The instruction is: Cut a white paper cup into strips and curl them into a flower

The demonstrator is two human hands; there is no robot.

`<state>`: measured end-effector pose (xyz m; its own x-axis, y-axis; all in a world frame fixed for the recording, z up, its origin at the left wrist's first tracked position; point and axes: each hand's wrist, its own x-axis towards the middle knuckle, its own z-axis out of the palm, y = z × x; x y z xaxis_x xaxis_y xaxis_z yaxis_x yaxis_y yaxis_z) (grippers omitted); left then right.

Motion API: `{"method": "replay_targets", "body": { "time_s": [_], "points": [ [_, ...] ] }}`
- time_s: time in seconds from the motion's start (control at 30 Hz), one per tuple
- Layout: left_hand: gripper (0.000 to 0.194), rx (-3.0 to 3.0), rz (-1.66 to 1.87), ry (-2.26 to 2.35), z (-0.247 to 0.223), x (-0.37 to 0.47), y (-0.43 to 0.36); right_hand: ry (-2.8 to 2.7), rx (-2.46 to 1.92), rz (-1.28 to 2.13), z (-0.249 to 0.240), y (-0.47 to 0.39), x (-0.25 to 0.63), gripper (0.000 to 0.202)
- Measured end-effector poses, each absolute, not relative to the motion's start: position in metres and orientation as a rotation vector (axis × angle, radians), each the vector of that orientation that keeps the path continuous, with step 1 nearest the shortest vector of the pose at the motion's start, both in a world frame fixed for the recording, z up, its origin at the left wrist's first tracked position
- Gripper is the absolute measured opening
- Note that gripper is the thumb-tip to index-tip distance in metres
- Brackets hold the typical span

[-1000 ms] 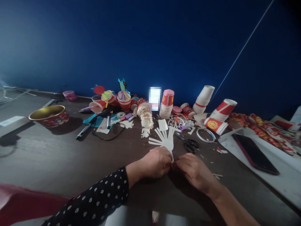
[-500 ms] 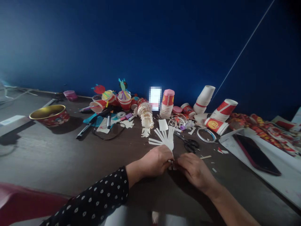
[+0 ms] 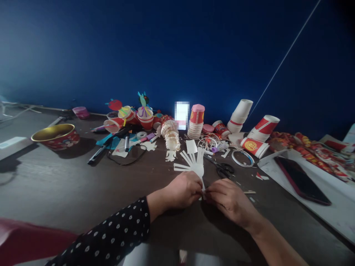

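Note:
A white paper cup cut into fanned-out strips (image 3: pixel 197 169) lies in front of me, its round base in the middle. My left hand (image 3: pixel 184 189) is closed on the near strips, fingertips pinched together. Close by on the right, my right hand (image 3: pixel 232 199) pinches at the same near strips; its fingertips almost meet those of the left. Both hands partly hide the spot where they work. A thin pale stick (image 3: pixel 249 192) pokes out behind my right hand; whether that hand holds it I cannot tell. Black scissors (image 3: pixel 225 170) rest just beyond the right hand.
Stacked paper cups (image 3: pixel 196 125) and a white ring-shaped roll (image 3: pixel 242 159) stand farther back. A phone (image 3: pixel 302 181) lies on a white box lid (image 3: pixel 330 218) at right. Left are a gold-lined bowl (image 3: pixel 57 142), markers (image 3: pixel 127 142) and cup crafts (image 3: pixel 144 117).
The thin stick behind my right hand has shifted slightly right and nearer me. Both hands stay at the near strips with only small finger movements. The view has shifted a little.

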<state>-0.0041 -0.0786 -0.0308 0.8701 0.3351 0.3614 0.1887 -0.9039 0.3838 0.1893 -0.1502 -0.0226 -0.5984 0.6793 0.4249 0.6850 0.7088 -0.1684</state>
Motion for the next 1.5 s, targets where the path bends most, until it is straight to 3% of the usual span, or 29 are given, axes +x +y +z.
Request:
{"method": "replay_targets", "body": {
  "time_s": [0.3,0.6,1.07,1.33,1.5],
  "points": [
    [0.005,2.707,0.617,0.422,-0.033,-0.002,-0.077,-2.591,-0.975,-0.227,-0.024,-0.149,0.185,0.02],
    [0.007,2.713,0.611,0.434,-0.03,-0.001,-0.076,-2.707,-1.034,-0.017,-0.014,-0.137,0.192,0.018],
    [0.007,2.699,0.604,0.406,-0.029,-0.001,-0.074,-2.77,-0.935,-0.144,-0.012,-0.137,0.188,0.021],
    [0.007,2.723,0.621,0.393,-0.028,-0.002,-0.075,-2.749,-1.006,-0.076,-0.013,-0.137,0.191,0.012],
    [0.008,2.706,0.61,0.399,-0.027,-0.001,-0.075,-2.758,-1.003,-0.064,-0.011,-0.137,0.189,0.018]
  ]
}}
